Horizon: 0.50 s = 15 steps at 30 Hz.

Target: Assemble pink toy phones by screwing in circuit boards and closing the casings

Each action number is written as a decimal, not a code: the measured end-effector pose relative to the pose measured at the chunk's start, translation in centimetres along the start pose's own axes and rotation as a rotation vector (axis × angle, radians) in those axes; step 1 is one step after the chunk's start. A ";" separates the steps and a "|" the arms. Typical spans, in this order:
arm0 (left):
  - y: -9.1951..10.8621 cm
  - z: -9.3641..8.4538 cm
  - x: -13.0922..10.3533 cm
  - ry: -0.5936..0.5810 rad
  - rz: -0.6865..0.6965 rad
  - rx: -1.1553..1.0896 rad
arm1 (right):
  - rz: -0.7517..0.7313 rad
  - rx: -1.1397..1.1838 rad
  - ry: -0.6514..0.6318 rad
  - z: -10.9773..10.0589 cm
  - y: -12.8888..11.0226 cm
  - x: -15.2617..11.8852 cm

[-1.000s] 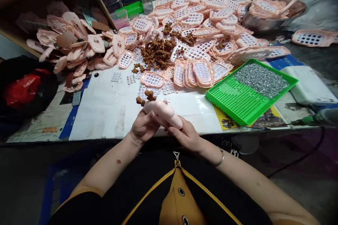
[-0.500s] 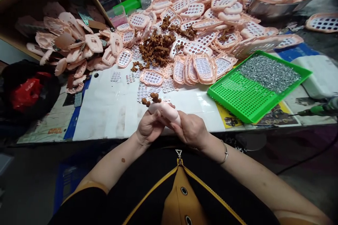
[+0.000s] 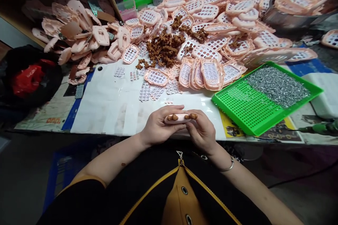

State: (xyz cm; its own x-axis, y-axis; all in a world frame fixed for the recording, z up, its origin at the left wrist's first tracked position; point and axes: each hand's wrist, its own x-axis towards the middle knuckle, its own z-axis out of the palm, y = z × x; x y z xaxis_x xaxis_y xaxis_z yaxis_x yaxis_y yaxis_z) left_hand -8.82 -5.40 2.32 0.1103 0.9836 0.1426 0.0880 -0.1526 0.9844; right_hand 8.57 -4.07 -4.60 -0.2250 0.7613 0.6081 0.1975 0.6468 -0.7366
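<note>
- Beyond our fingers, on the worktable (image 3: 105, 109), a big pile of pink shells (image 3: 208, 12) is lying loose, so we are judging that much is left.
- To the right of our fingers, a green tray (image 3: 232, 110) is holding small metal pieces (image 3: 280, 86).
- Farther than our fingertips, a heap of brown pieces (image 3: 163, 47) is waiting unattached.
- Our left hand (image 3: 158, 124) and right hand (image 3: 203, 130) are facing each other, their visible fingers clamping on both ends of one pink body (image 3: 181, 119).
- Between the fingers, this body is showing a narrow, smooth, rounded edge; its broad faces we are not seeing.
- Two brown knobs (image 3: 192, 116) are sitting along it, beside the fingers; their placing is looking done, but whether they are firmly fixed, we cannot tell.
</note>
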 end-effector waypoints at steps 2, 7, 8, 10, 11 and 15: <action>-0.9 -0.1 0.2 -0.050 0.064 0.030 | 0.047 0.043 -0.009 0.0 0.4 -0.1; -3.3 -1.2 0.6 -0.126 -0.074 0.007 | 0.192 0.099 -0.023 0.1 0.8 0.3; -3.6 -1.4 0.6 -0.076 -0.162 -0.071 | 0.202 0.115 0.003 -0.2 0.5 0.6; -3.8 -2.0 0.6 0.025 -0.297 -0.280 | 0.166 0.106 0.080 -1.3 -0.8 1.1; -3.7 -2.3 0.6 0.060 -0.349 -0.380 | 0.110 0.069 0.118 -2.2 -1.7 1.2; -2.3 -3.8 0.7 0.122 -0.491 -0.655 | -0.138 -0.218 0.264 -7.6 -5.1 0.4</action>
State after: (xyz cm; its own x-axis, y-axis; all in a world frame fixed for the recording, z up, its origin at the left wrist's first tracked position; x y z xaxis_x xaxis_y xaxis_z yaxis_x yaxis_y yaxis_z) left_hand -12.75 -3.97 0.52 0.0984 0.9330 -0.3461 -0.5002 0.3471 0.7933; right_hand 14.72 -6.72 1.65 -0.0151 0.6333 0.7737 0.3872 0.7171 -0.5795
